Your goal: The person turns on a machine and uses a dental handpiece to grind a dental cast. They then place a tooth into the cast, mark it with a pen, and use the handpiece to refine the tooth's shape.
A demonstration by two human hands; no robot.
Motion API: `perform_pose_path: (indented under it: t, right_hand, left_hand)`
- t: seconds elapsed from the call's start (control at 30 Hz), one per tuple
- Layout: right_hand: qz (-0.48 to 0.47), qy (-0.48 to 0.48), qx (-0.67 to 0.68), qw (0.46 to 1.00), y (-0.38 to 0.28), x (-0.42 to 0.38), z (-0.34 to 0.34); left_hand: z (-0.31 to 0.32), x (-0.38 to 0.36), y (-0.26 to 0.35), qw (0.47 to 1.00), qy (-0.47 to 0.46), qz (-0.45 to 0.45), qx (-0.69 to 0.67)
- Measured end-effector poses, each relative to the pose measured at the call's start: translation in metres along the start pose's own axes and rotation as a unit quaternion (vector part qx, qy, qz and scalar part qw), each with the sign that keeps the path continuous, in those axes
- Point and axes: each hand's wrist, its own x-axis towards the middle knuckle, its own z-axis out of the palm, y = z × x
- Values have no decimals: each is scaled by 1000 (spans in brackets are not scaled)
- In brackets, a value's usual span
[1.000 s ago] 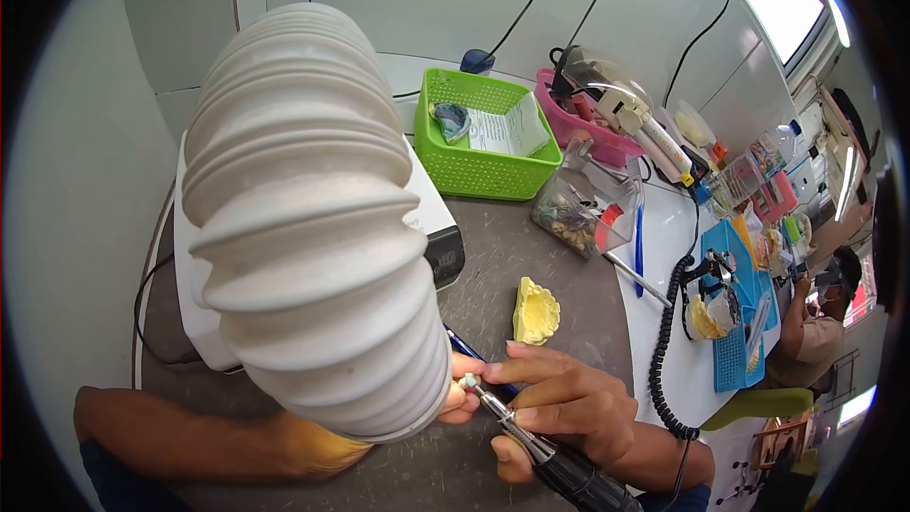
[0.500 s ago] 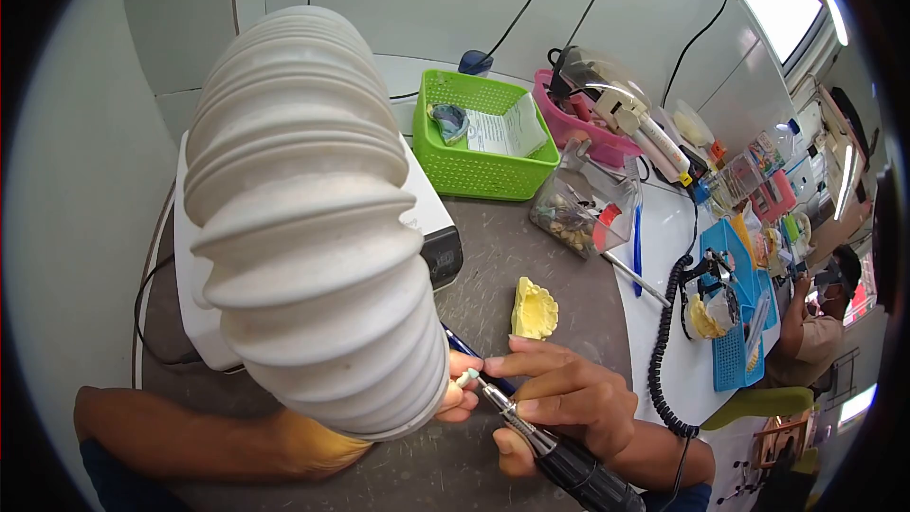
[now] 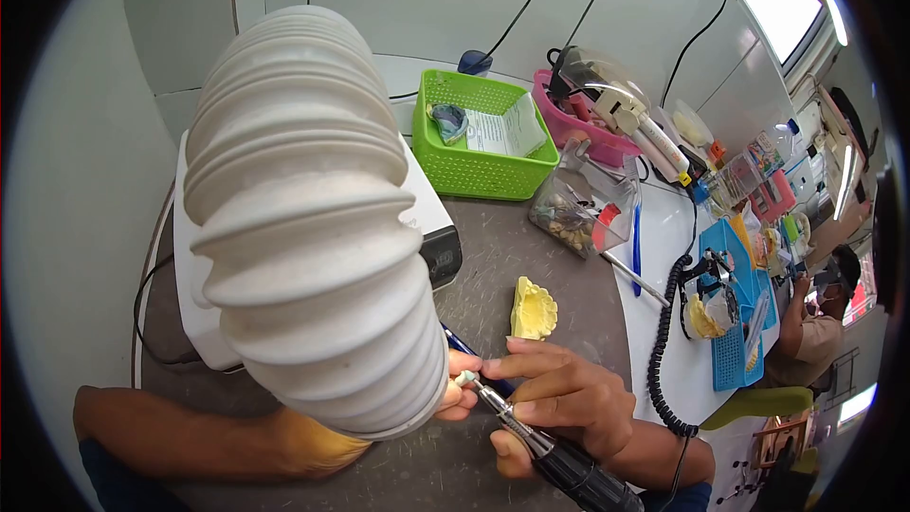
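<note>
A ribbed white hose (image 3: 313, 218) hides most of my left hand (image 3: 459, 402); only its fingertips show past the hose's edge. Those fingers pinch a small pale tooth-like piece (image 3: 463, 379). In my right hand (image 3: 586, 400) is a black and silver rotary handpiece (image 3: 559, 460), gripped like a pen. Its slim tip meets the small piece, where a greenish bit shows; whether they touch is too small to tell. Fingertips of both hands come close together here. Just beyond my right hand stands a yellow dental cast (image 3: 536, 309). A dark blue pen-like tool (image 3: 455, 336) lies partly behind the fingers.
A white box-shaped machine (image 3: 431, 223) sits behind the hose. Farther back are a green basket (image 3: 488, 175), a pink basket (image 3: 607, 147) and a clear container of small pieces (image 3: 569, 218). A coiled black cord (image 3: 661, 351) runs beside a blue tray (image 3: 730, 374). Another person (image 3: 810, 337) sits at right.
The handpiece tip and the fingers of my right hand have shifted very slightly left and down. Everything else looks the same.
</note>
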Motion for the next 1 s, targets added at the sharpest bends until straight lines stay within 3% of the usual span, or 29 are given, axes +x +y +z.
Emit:
perform_pose_path:
  t: [1.0]
  right_hand:
    - [7,5,-14,1000,-1,0,0]
  left_hand:
    - [-1,1,1,1000,-9,-20,-4]
